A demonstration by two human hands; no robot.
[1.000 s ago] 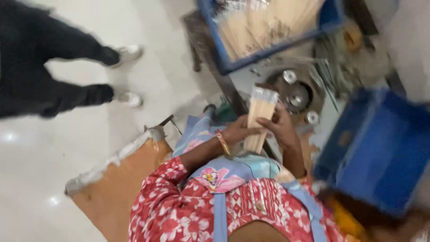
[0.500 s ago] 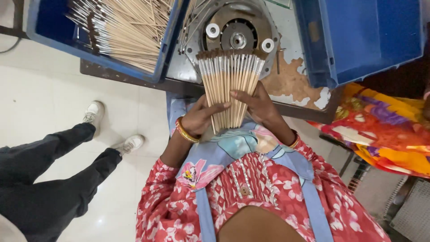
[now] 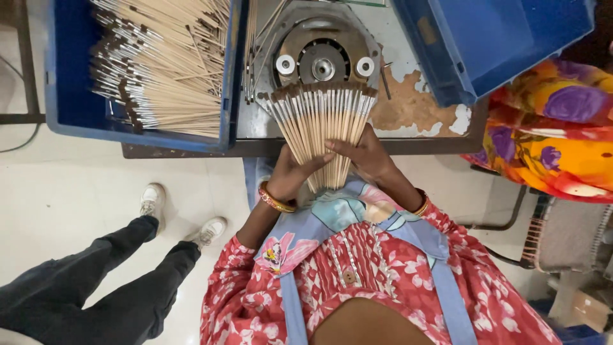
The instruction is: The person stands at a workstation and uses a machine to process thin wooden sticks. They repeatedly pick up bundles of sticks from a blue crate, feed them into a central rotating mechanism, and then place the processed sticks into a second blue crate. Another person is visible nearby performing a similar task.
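Head view, brush bundle [image 3: 322,124] fanned (upright) between both hands' grip

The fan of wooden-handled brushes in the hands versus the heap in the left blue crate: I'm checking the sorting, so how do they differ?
The fan of thin wooden-handled brushes is gripped by the left hand and right hand; the heap of brushes lies loose in the blue plastic crate. The fan's dark tips line up in one arc; the heap's point several ways. The fan holds far fewer. Both share pale handles and dark tips.
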